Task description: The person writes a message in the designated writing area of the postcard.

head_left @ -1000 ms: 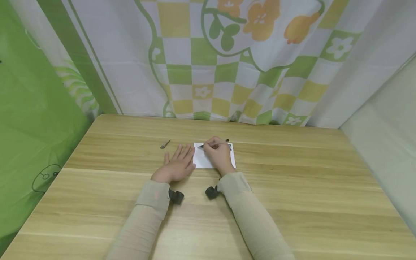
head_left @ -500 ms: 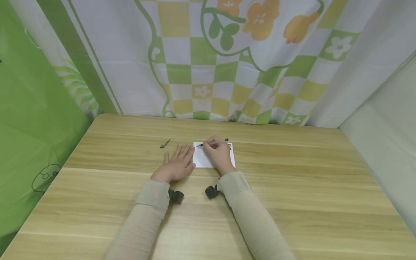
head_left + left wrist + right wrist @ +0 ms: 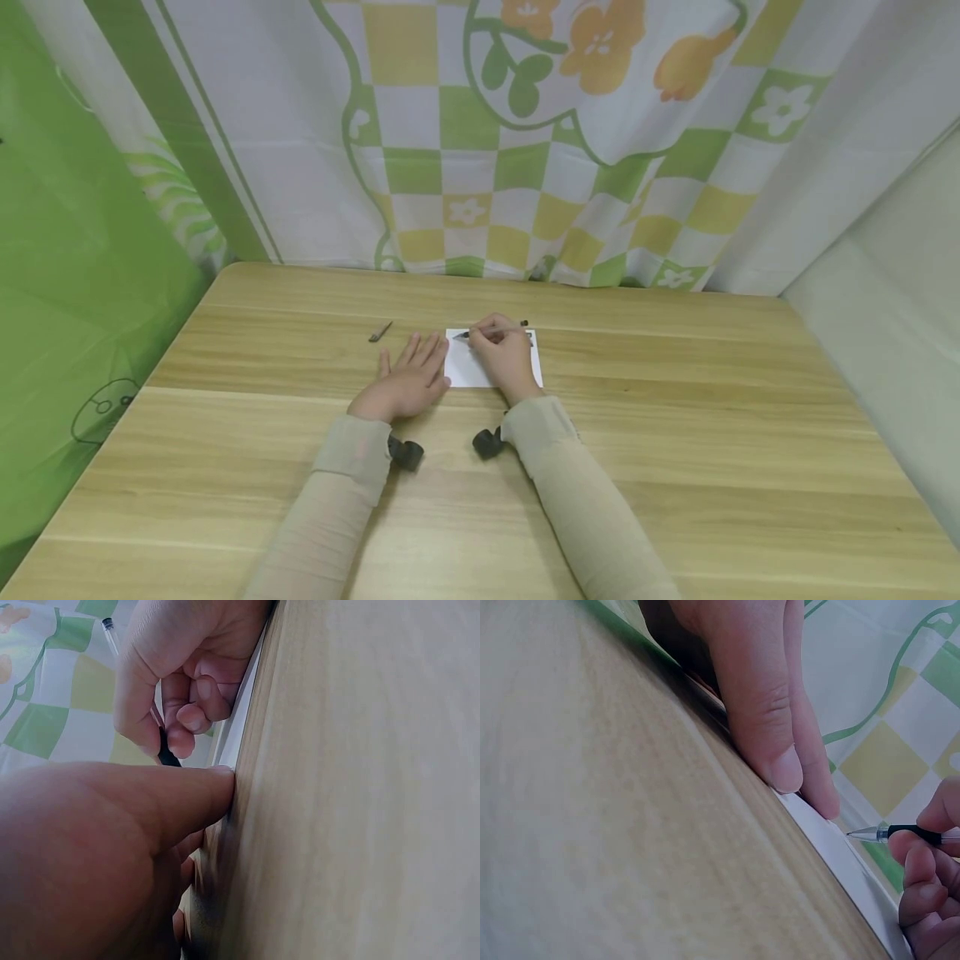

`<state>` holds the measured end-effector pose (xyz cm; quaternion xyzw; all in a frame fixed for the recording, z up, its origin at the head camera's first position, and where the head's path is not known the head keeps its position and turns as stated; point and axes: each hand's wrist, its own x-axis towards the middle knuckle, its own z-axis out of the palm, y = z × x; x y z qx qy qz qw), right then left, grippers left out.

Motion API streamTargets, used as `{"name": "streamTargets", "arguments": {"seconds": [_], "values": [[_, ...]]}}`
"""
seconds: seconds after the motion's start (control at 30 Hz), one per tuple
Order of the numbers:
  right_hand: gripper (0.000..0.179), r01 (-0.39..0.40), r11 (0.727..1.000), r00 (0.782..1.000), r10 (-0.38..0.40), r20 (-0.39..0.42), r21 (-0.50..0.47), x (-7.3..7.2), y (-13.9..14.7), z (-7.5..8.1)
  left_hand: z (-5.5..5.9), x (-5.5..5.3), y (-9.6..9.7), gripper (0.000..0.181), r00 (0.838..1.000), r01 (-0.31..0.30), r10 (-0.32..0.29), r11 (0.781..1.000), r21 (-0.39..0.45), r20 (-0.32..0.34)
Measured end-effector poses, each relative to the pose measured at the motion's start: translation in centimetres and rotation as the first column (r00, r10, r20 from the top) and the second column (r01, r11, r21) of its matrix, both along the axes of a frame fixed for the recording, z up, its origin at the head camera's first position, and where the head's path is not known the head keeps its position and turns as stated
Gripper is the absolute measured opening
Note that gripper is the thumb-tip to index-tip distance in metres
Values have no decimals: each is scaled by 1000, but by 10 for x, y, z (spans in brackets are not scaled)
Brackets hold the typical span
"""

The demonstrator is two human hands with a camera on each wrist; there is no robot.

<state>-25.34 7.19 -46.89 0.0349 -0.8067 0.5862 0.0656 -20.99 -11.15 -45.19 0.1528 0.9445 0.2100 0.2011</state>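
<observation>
A small white sheet of paper (image 3: 462, 367) lies on the wooden table, with dark print at its upper right corner. My right hand (image 3: 507, 358) rests over its right part and pinches a pen (image 3: 907, 832) with a clear barrel and black grip. The pen slants, its metal tip right at the sheet near the upper left. Flat on the table at the sheet's left edge is my left hand (image 3: 405, 383), fingers extended. In the right wrist view, the left thumb and a finger (image 3: 821, 776) press the sheet's edge. Curled fingers of the right hand hide part of the pen.
A small dark slender piece (image 3: 380, 332), wider at one end, lies beyond the left hand. The wooden table (image 3: 712, 433) extends widely around. A patterned curtain (image 3: 465, 208) hangs along the far edge, with green cloth (image 3: 90, 250) at left. Both wrists carry small black cameras.
The pen tip has shifted very slightly leftward on the sheet. Both hands stay in nearly the same place.
</observation>
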Motion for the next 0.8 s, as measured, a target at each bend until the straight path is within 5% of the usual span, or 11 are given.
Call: {"name": "streamTargets", "arguments": {"seconds": [0.8], "values": [[10,-9,1000,1000,9,7,9,0,1,0,-2,-1,-1,68,1000,0,0,1000,6,2]]}}
